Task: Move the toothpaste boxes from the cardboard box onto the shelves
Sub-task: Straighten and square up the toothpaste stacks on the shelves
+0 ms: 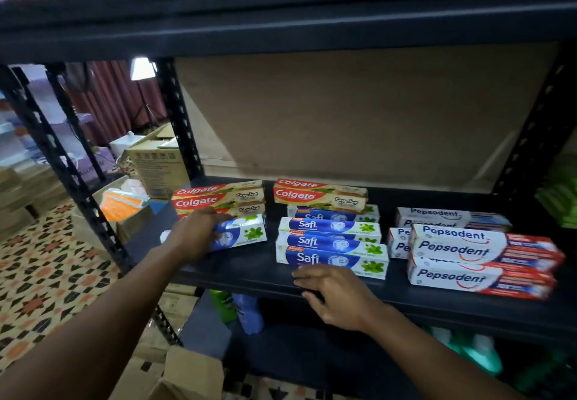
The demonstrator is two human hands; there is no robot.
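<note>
While the fingers [215, 216] of the left hand [196, 234] curl together over the left end of a Safi box [242, 233], gripping it, the box lies lengthwise just left of the Safi stack [332, 245], with a bare strip of shelf [249, 270] between them. Whether this box rests on the shelf or hangs just above it cannot be told. The wrist and bare forearm run back and down to the left, well clear of the stack.

The fingers [307, 274] of the right hand [337, 296] lie straight and slightly spread, pointing left, with their tips right at the foot of the stack's front box; whether they touch it is unclear. They hold nothing. The palm sits over the shelf's front lip, just before the stack, and the forearm leads away to the lower right.

The stack itself is several blue-and-white Safi boxes, stepped from front to back. Directly behind it, partly on top of its rearmost box, sit Colgate boxes [320, 193]. Left of the stack, behind the held box, stands a second Colgate pile [218, 199]. Right of the stack lie the Pepsodent boxes [477, 256], piled in two rows. Below the stack, under the shelf, a green bottle [223, 306] and a blue bottle [248, 312] stand side by side. Far below and left of the stack, the cardboard box [190, 374] shows an open flap above the patterned floor [40, 274].
</note>
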